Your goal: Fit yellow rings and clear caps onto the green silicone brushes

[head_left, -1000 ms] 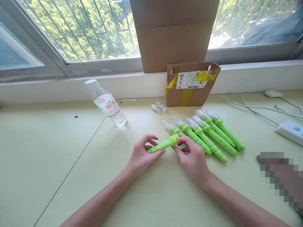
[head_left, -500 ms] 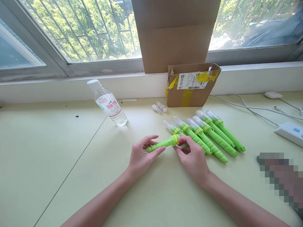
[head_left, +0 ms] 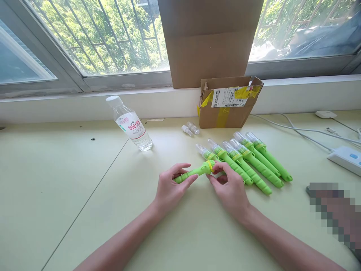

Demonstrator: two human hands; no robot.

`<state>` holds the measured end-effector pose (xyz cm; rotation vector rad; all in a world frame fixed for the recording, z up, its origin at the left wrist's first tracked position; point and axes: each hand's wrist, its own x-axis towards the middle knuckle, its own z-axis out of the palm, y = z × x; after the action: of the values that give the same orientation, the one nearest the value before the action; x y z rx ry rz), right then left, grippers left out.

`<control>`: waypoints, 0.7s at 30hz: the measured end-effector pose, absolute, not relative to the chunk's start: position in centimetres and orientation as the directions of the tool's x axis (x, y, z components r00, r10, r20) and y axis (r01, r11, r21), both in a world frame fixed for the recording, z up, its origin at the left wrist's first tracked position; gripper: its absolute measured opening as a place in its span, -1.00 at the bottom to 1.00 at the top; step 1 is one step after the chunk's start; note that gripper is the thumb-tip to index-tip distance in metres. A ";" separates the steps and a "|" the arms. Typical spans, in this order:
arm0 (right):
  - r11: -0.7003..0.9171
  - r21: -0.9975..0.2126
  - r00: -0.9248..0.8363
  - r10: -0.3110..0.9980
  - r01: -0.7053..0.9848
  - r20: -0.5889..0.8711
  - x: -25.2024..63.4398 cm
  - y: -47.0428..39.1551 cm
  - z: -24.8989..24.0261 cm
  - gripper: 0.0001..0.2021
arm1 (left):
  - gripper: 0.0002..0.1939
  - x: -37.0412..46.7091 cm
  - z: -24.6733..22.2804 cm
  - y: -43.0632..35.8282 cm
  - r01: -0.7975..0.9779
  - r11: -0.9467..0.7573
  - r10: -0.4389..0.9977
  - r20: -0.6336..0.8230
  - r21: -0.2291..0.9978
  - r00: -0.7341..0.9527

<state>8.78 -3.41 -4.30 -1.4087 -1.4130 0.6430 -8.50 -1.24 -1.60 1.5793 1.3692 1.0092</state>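
Note:
A green ridged tube [head_left: 199,171] with a yellow ring near its threaded end lies across both hands, above the table. My left hand [head_left: 172,183] is wrapped round its narrower end. At the ringed end, my right hand [head_left: 227,183] pinches the tube with thumb and fingers. Just beyond my right hand, several green tubes with clear caps [head_left: 255,163] lie side by side, slanting down to the right. Two small clear plastic pieces [head_left: 191,128] rest farther back, in front of the box.
A water bottle [head_left: 132,126] stands at the back left. An open cardboard box [head_left: 224,109] is against the wall. White cables and a power strip [head_left: 345,160] are on the right, above a pixelated object [head_left: 338,214]. The pale table [head_left: 84,226] has a seam on the left.
The view has shifted very slightly. Both hands keep the same hold on the tube, with no clear movement.

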 end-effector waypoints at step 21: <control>0.188 -0.888 0.208 0.932 0.419 0.296 8.8 -3.5 -4.5 -0.85 | -0.68 -9.0 -1.8 -0.8 0.396 -0.184 0.972 0.106 0.900 0.211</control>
<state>8.82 -3.48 -4.47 -1.4095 -1.3886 0.6043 -8.97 -0.77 -1.76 1.7145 1.2898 0.9426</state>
